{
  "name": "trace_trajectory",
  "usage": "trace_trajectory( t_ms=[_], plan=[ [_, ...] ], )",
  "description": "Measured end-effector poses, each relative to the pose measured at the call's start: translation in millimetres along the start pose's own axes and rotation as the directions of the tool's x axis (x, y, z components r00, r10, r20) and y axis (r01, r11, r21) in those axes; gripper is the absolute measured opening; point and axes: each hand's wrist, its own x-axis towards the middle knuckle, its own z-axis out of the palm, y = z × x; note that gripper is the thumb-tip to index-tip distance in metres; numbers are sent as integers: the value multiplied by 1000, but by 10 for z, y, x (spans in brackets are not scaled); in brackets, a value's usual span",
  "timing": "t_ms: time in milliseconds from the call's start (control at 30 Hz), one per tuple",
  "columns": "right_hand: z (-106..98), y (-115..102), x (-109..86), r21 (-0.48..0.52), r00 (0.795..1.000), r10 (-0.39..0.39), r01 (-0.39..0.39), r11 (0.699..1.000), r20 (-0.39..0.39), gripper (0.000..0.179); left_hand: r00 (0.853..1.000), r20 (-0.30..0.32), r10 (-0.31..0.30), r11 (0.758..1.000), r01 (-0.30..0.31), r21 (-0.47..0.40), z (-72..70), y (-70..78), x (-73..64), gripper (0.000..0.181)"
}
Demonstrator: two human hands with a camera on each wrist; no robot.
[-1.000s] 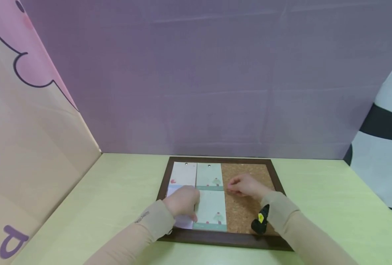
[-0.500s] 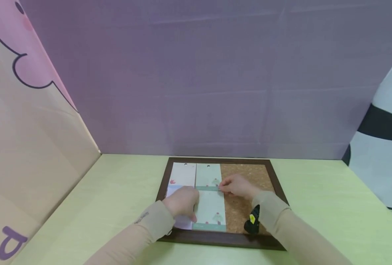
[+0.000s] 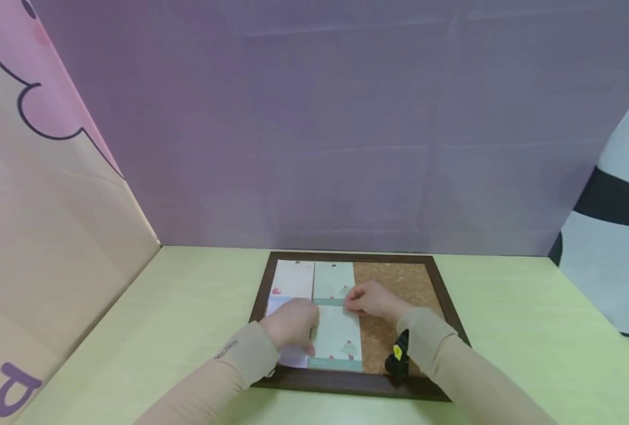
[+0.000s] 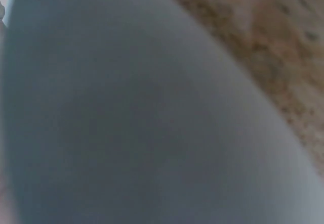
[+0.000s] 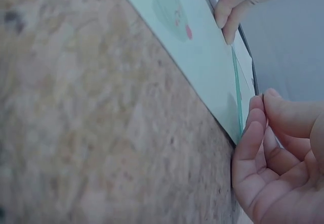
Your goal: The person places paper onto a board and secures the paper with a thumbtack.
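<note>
On the framed corkboard (image 3: 410,274), my left hand (image 3: 293,321) rests over a lavender card (image 3: 293,358) and the left edge of the lower pale green card (image 3: 332,330). Its fingers (image 5: 228,19) reach down onto the card in the right wrist view. My right hand (image 3: 374,300) is at that card's top right corner, just below the upper green card (image 3: 331,280). Thumb and forefinger pinch a small thumbtack (image 5: 262,98); only its thin edge shows between the fingertips. In the left wrist view a blurred grey surface hides most of the hand's work.
A white card (image 3: 295,277) with a red print lies at the board's upper left. Silver tacks show at the tops of the upper cards. Bare cork fills the right side. The brown frame (image 3: 346,381) lies on a yellow-green table (image 3: 202,295), with a purple backdrop behind.
My right hand has moved left from the bare cork to the top right corner of the lower green card. The left hand has stayed in place.
</note>
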Motion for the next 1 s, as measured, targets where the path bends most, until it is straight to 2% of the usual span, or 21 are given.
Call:
trace_trajectory(
  t_ms=[200, 467, 1000],
  plan=[
    [37, -44, 5, 3, 1000, -19, 19, 1000, 25, 8, 1000, -1, 1, 1000, -1, 1, 8, -14, -5, 35],
    [102, -89, 63, 19, 999, -5, 4, 1000, 42, 7, 1000, -8, 4, 1000, -5, -6, 14, -27, -13, 36],
    [203, -201, 91, 52, 989, 146, -146, 988, -3, 6, 1000, -1, 12, 1000, -12, -4, 43, -49, -15, 33]
  ],
)
